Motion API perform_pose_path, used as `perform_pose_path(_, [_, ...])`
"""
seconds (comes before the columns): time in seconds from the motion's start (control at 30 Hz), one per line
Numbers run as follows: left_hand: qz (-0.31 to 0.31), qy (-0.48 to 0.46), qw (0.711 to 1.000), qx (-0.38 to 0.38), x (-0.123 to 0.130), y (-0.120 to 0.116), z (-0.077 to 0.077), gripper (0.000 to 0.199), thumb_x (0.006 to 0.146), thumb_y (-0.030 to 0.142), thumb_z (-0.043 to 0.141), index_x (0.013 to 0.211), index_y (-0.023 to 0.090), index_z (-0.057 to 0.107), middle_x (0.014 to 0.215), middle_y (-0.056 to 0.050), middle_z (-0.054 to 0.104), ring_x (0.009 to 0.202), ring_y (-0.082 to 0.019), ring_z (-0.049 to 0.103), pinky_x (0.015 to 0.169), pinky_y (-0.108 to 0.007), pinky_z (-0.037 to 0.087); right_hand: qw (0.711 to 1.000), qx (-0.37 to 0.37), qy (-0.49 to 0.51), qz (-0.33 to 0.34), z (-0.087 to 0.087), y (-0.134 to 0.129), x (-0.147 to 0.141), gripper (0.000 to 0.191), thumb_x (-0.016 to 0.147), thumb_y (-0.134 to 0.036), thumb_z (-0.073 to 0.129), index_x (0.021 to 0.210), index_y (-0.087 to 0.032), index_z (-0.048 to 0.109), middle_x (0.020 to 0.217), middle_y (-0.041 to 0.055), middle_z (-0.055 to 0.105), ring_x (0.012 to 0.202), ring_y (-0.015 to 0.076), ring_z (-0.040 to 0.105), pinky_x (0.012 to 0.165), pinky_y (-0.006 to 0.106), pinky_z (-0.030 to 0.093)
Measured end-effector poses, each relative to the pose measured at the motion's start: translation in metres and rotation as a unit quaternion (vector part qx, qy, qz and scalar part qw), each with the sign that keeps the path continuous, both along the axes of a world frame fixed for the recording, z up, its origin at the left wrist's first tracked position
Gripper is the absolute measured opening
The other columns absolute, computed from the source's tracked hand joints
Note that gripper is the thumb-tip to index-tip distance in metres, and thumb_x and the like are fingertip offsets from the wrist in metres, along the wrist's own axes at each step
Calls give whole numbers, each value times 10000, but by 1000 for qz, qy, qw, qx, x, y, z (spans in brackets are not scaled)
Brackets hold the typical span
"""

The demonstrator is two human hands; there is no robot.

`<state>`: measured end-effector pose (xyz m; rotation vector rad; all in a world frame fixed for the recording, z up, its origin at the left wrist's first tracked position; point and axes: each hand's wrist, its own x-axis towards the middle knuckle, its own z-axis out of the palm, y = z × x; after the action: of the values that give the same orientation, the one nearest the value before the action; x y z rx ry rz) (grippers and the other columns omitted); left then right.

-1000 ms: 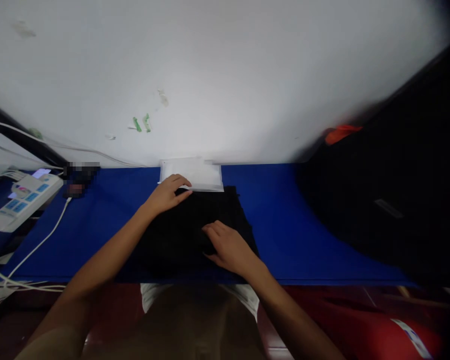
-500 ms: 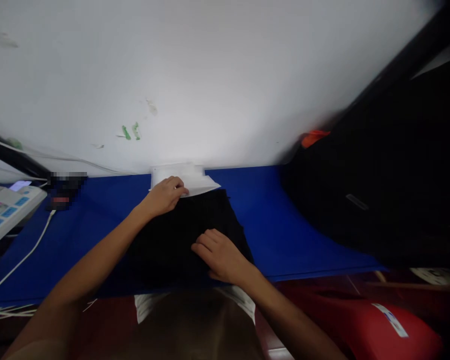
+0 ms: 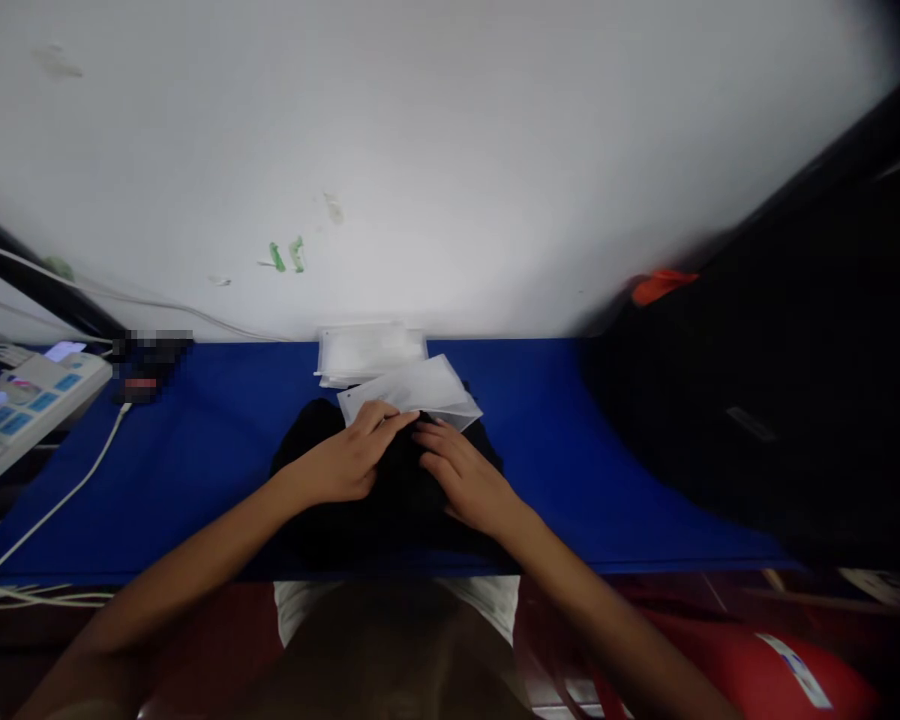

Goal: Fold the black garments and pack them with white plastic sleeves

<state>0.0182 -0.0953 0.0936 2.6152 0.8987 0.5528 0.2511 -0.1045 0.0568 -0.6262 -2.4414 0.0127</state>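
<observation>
A black cloth [image 3: 397,500] lies bunched on the blue-covered table, and a translucent white plastic bag [image 3: 412,388] rests on its far part. My left hand [image 3: 364,452] is at the bag's near edge, its fingers closed on the black cloth. Close by on the right, my right hand [image 3: 465,477] has curled fingers closed on the same cloth, near the bag's edge. The fingertips of both hands almost meet. Behind, against the wall, lies a small stack of similar white bags [image 3: 367,350].
A white power strip [image 3: 37,405] with cables sits at the left, beside a blurred-out dark object [image 3: 150,370]. A large black mass [image 3: 780,380] covers the table's right end, with an orange piece [image 3: 664,286] behind. A red object [image 3: 765,670] stands below at the right.
One bag has come off the stack onto the black cloth. My right hand has moved up beside my left, and the cloth is now bunched. The view has shifted slightly.
</observation>
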Motion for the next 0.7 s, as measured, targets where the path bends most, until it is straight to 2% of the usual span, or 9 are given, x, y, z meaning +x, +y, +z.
perform_pose_path(0.07, [-8,6,1000,6,3,-1,-5,873,683,-39,451,1497,172,217,1292,-159,406,1241,-280,433,1066,-477,442,994,-54,-37,-85,-8,2,0,482,727,28,427,1189,-76,519,1276,232,543,1270,303,482,1015,516,487])
perform_pose_path(0.13, [-17,17,999,24,6,-1,-10,807,699,-40,444,1468,156,292,1281,-160,439,1238,-283,449,1064,-481,448,980,-105,-74,-151,-12,4,-2,562,699,43,424,1246,-67,493,1240,222,554,1194,295,532,987,475,511])
perform_pose_path(0.23, [-11,36,997,65,10,1,-17,583,733,-45,428,1288,119,501,1261,-171,498,1236,-283,478,1075,-474,438,964,-146,-130,-179,-13,3,-8,619,707,40,439,1310,-100,460,1188,181,581,1129,285,563,1003,459,496])
perform_pose_path(0.3, [4,58,995,87,12,1,-22,478,757,-35,422,1188,114,564,1289,-183,522,1276,-291,472,1102,-495,401,960,-151,-147,-186,-13,1,-11,659,716,41,450,1358,-102,418,1218,186,573,1153,293,556,1029,464,472])
perform_pose_path(0.33, [13,74,993,92,13,1,-24,480,763,-27,423,1201,112,559,1330,-192,517,1310,-300,454,1117,-516,373,959,-150,-150,-189,-13,1,-13,679,719,39,460,1382,-93,393,1250,199,560,1179,303,546,1043,472,459])
perform_pose_path(0.4, [32,109,989,90,14,0,-29,596,750,-22,421,1330,103,473,1450,-208,447,1386,-317,387,1137,-555,313,959,-145,-151,-192,-14,-1,-17,713,723,24,499,1414,-75,351,1320,232,521,1234,333,514,1065,504,432])
perform_pose_path(0.53, [40,153,986,51,18,-6,-36,884,690,-29,409,1526,94,147,1599,-213,190,1478,-328,213,1137,-587,258,958,-137,-153,-199,-14,-1,-23,729,733,-43,594,1420,-56,353,1352,269,499,1280,388,470,1074,585,393])
perform_pose_path(0.63, [17,141,990,26,21,-11,-35,975,689,-17,404,1546,112,-42,1611,-209,135,1492,-322,156,1131,-607,256,956,-122,-173,-204,-14,2,-25,635,793,-83,580,1401,-24,403,1311,277,535,1261,389,487,1069,587,391])
perform_pose_path(0.7, [-1,120,993,22,23,-16,-30,1001,696,-14,404,1539,119,-121,1610,-210,134,1494,-322,140,1136,-612,254,956,-119,-182,-195,-18,5,-25,524,851,-102,534,1365,-24,466,1255,261,585,1204,363,539,1028,544,443])
